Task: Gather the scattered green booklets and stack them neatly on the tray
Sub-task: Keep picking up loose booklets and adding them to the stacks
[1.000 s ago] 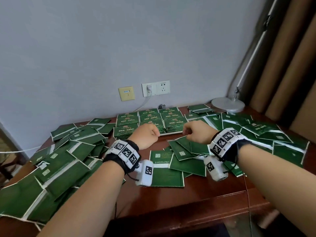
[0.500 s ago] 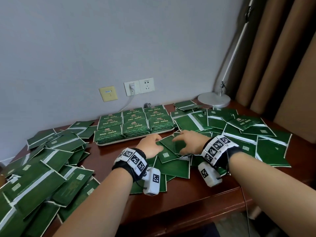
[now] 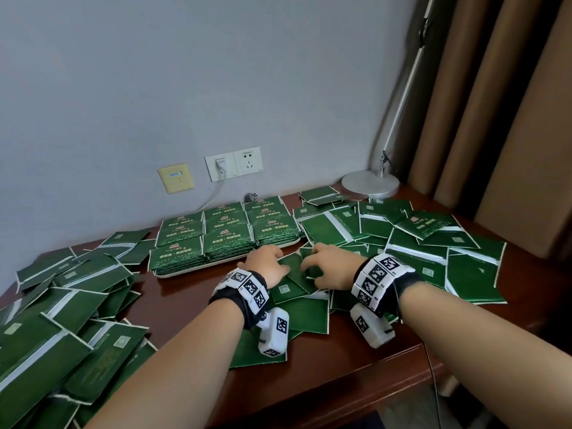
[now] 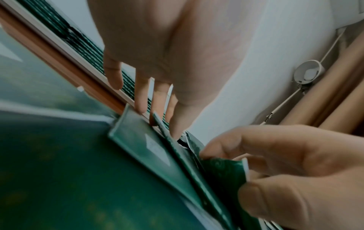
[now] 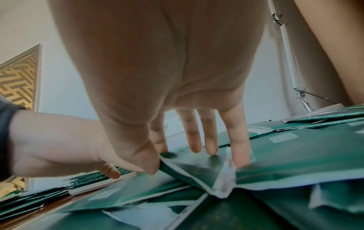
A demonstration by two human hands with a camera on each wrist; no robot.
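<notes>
Green booklets (image 3: pixel 292 278) lie in a small loose pile just in front of the white tray (image 3: pixel 173 275), which holds neat stacks of green booklets (image 3: pixel 226 236). My left hand (image 3: pixel 278 263) is on the pile's left side. Its fingers (image 4: pixel 139 105) point down at the booklets' far edges, and a thin booklet (image 4: pixel 159 123) stands pinched between thumb and fingers. My right hand (image 3: pixel 309 267) is on the right side. Its thumb and forefinger pinch the raised corner of a booklet (image 5: pixel 189 168), while its other fingers (image 5: pixel 238 147) press on the covers.
More green booklets are heaped at the left (image 3: pixel 62 320) and spread across the right (image 3: pixel 433 249) of the brown table (image 3: pixel 325 366). A lamp base (image 3: pixel 370 183) stands at the back right, by curtains. Wall sockets with a plugged cable (image 3: pixel 219 168) are behind the tray.
Both hands came down from the tray's front edge onto the loose pile before it. They uncurled from fists and took hold of booklets.
</notes>
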